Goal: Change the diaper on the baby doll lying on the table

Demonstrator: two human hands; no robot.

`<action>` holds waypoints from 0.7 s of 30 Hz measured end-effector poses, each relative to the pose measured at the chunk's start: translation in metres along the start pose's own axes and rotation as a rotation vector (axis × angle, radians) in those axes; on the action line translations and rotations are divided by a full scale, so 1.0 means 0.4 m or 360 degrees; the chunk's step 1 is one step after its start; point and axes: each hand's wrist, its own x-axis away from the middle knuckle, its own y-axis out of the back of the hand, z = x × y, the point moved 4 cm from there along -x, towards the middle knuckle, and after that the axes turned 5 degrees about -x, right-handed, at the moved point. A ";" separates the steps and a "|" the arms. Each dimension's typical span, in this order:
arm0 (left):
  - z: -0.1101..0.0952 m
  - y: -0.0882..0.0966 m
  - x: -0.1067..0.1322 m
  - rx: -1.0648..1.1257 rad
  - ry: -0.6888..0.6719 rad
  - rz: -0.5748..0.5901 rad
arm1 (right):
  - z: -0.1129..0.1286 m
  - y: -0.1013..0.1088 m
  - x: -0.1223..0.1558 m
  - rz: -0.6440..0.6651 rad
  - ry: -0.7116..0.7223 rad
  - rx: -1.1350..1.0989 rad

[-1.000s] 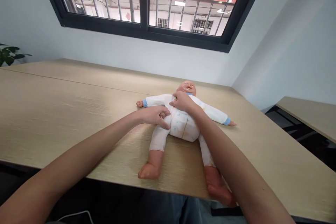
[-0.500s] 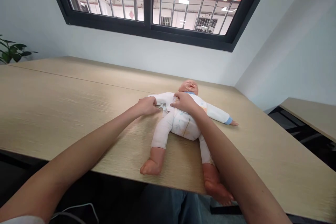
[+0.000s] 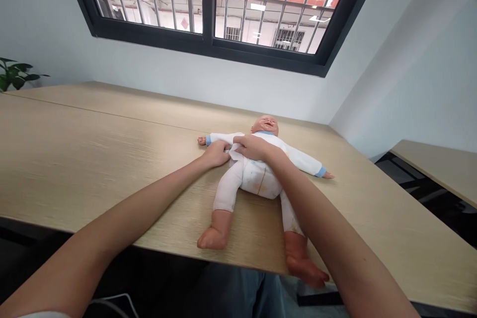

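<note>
Left hand (image 3: 215, 154) and right hand (image 3: 254, 147), fingers curled, seem to pinch the baby doll's onesie (image 3: 257, 176).

Beneath the right fingers (image 3: 249, 143), the romper (image 3: 257, 176) was white with a faint print. The cuff (image 3: 208, 140) just beyond the left fingers (image 3: 220, 153) was blue. The doll (image 3: 265, 125) past the right fingers was peach. The table (image 3: 112, 169) below the fingers showed pale tan wood grain.

left hand (image 3: 215, 154), right hand (image 3: 254, 147) palm-down, nearly touching, reaching forward
</note>
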 end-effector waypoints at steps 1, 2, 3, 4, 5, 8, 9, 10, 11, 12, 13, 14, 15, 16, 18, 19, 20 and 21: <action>0.000 0.002 -0.001 0.0023 0.0013 0.0016 | 0.002 -0.001 -0.007 0.0047 0.0025 -0.0012; 0.001 0.006 -0.003 0.0051 0.0028 0.0029 | 0.005 -0.001 -0.013 0.0097 0.0034 -0.0025; 0.003 0.010 -0.004 0.0083 0.0050 0.0037 | 0.009 -0.001 -0.017 0.0144 0.0018 -0.0028; 0.006 0.014 -0.005 0.0118 0.0080 0.0042 | 0.013 -0.001 -0.020 0.0174 -0.0029 -0.0018; 0.010 0.017 -0.005 0.0159 0.0121 0.0048 | 0.017 0.001 -0.023 0.0185 -0.0093 0.0004; 0.021 0.021 -0.004 0.0330 0.0272 0.0092 | 0.027 0.009 -0.030 0.0102 -0.0291 0.0109; 0.023 0.020 -0.003 0.0403 0.0318 0.0116 | 0.030 0.009 -0.033 0.0082 -0.0341 0.0141; 0.024 0.019 -0.002 0.0481 0.0358 0.0141 | 0.030 0.006 -0.037 0.0085 -0.0388 0.0170; 0.024 0.018 -0.001 0.0562 0.0394 0.0163 | 0.030 0.002 -0.041 0.0099 -0.0434 0.0199; 0.023 0.018 -0.001 0.0645 0.0428 0.0183 | 0.028 -0.004 -0.045 0.0111 -0.0475 0.0223; 0.021 0.017 -0.001 0.0729 0.0459 0.0202 | 0.027 -0.010 -0.049 0.0107 -0.0509 0.0244; 0.019 0.017 -0.001 0.0813 0.0485 0.0219 | 0.025 -0.016 -0.052 0.0082 -0.0531 0.0263; 0.016 0.016 -0.001 0.0896 0.0506 0.0235 | 0.025 -0.022 -0.055 0.0043 -0.0538 0.0281; 0.013 0.015 -0.002 0.0976 0.0521 0.0249 | 0.025 -0.028 -0.057 0.0000 -0.0532 0.0295; 0.005 0.010 -0.004 0.1118 0.0537 0.0266 | 0.026 -0.038 -0.059 -0.0110 -0.0530 0.0332; 0.001 0.007 -0.005 0.1182 0.0540 0.0269 | 0.026 -0.040 -0.059 -0.0186 -0.0560 0.0362; -0.005 0.003 -0.007 0.1242 0.0542 0.0272 | 0.024 -0.040 -0.058 -0.0268 -0.0613 0.0394; -0.012 -0.002 -0.009 0.1299 0.0547 0.0280 | 0.020 -0.039 -0.055 -0.0343 -0.0681 0.0418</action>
